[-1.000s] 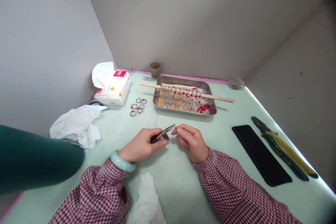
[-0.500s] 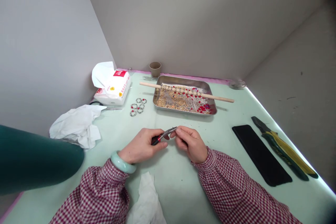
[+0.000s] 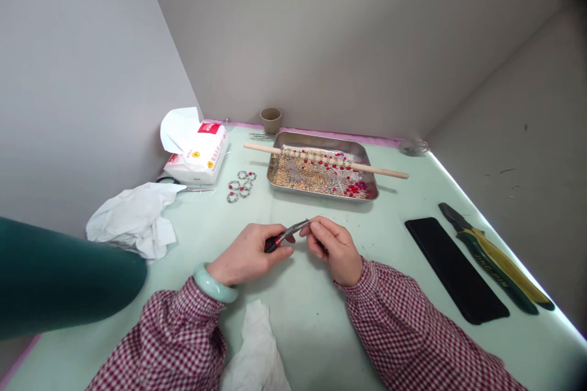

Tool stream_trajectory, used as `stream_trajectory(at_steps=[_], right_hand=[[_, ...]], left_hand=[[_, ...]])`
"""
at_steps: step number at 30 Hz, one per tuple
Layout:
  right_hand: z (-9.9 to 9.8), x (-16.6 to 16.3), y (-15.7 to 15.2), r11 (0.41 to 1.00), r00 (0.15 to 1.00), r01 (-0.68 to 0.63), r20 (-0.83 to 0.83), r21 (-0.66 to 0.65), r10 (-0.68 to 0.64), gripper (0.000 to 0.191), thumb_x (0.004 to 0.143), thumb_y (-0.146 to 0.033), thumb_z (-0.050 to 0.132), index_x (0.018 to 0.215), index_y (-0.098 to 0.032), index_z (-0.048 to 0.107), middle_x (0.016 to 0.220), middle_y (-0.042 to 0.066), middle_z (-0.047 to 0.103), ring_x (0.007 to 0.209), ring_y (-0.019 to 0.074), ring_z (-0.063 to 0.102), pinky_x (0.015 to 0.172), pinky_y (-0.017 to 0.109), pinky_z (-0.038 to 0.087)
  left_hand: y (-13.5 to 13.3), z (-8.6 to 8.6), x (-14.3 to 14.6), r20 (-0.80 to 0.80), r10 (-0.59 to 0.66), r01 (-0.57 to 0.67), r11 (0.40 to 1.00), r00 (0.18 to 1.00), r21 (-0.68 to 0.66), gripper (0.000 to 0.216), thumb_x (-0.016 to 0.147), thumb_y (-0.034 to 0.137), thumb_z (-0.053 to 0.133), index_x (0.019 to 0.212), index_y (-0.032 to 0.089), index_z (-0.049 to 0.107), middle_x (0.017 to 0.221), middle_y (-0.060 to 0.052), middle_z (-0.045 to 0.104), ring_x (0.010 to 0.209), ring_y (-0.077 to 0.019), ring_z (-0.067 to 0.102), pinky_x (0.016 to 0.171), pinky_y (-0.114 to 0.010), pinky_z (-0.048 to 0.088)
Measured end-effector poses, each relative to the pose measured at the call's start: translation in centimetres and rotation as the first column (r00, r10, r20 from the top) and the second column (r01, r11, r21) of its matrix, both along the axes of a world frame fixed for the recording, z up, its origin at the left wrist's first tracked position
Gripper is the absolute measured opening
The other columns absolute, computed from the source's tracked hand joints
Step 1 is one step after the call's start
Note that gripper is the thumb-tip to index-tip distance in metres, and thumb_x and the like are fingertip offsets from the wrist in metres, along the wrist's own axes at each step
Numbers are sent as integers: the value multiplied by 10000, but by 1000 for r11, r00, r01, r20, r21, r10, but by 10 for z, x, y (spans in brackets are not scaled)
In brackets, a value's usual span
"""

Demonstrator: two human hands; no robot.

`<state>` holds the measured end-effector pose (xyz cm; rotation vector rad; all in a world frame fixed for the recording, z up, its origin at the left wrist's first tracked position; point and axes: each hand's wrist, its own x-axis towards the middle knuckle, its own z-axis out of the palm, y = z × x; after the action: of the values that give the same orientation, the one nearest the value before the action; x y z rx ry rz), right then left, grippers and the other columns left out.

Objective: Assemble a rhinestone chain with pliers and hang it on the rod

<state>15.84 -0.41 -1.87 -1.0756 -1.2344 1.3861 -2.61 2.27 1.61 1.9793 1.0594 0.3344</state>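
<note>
My left hand (image 3: 254, 253) is closed round the dark handles of small pliers (image 3: 288, 233), whose metal jaws point up to the right. At the tip of the jaws, my right hand (image 3: 334, 247) pinches with thumb and forefinger. Whatever sits between those fingers is too small to make out. Beyond the hands stands a metal tray (image 3: 321, 195) of gold, clear and red beads (image 3: 355, 188). A wooden stick (image 3: 385, 172) with small beaded rings round it lies across the tray's rims. Several wire rings with red beads (image 3: 241, 186) lie left of the tray.
At the left are a tissue pack (image 3: 202, 156), a crumpled tissue (image 3: 132, 220) and a dark green cylinder (image 3: 64, 281). Another tissue (image 3: 257, 354) lies in front. A black flat object (image 3: 456, 269) and large yellow-green pliers (image 3: 499, 263) lie right. A cup (image 3: 271, 120) stands behind.
My right fingers have shifted very slightly up at the pliers' tip. The left hand keeps its hold, and the things on the table stay where they were.
</note>
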Motion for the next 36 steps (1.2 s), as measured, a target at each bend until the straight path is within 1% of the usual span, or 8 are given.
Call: stream_trajectory(at_steps=[8, 19, 24, 27, 31, 36], right_hand=[[-1, 0, 0, 1000, 997, 12, -81, -5, -13, 300, 897, -373, 430, 778, -147, 588, 443, -59, 421, 399, 62, 282, 415, 212, 207], [0, 1, 1, 1000, 996, -14, -85, 0, 14, 298, 906, -351, 428, 783, -142, 600, 431, -62, 418, 393, 61, 286, 421, 218, 216], [-2, 0, 0, 999, 995, -44, -90, -10, 43, 297, 913, -354, 425, 791, -144, 597, 423, -66, 421, 381, 53, 291, 410, 210, 223], [-3, -1, 0, 999, 997, -48, -66, -8, 47, 277, 923, -356, 404, 853, -156, 582, 427, -73, 422, 378, 53, 298, 401, 203, 227], [-3, -2, 1, 1000, 1000, -1, -10, 18, 1, 247, 923, -361, 405, 889, -168, 555, 467, -72, 428, 407, 56, 321, 407, 196, 241], [-7, -1, 1, 993, 998, 51, 20, 107, -53, 175, 905, -328, 453, 890, -176, 538, 513, -67, 416, 454, 64, 350, 437, 202, 275]], left_hand=[[0, -1, 0, 7, 9, -9, 1000, 1000, 5, 200, 817, 328, 498, 726, 151, 527, 610, 42, 378, 583, -101, 335, 542, -232, 260], [-1, -1, 1, -5, 23, -23, 1000, 1000, 16, 212, 813, 327, 513, 688, 158, 482, 598, 54, 358, 575, -90, 325, 530, -225, 244], [0, -1, 1, -10, 24, -23, 999, 1000, 26, 206, 820, 323, 504, 699, 156, 501, 598, 52, 372, 578, -91, 341, 534, -225, 249], [-1, -3, 1, -8, 37, -37, 999, 999, 29, 218, 833, 328, 484, 712, 152, 524, 595, 49, 388, 571, -93, 352, 534, -227, 256], [-1, -4, 0, -16, 44, -43, 999, 999, 29, 215, 843, 323, 471, 755, 152, 566, 593, 46, 416, 566, -95, 369, 534, -229, 265], [0, -3, 1, -23, 38, -37, 998, 999, 41, 194, 840, 314, 481, 764, 158, 568, 597, 46, 451, 565, -95, 391, 535, -227, 274]])
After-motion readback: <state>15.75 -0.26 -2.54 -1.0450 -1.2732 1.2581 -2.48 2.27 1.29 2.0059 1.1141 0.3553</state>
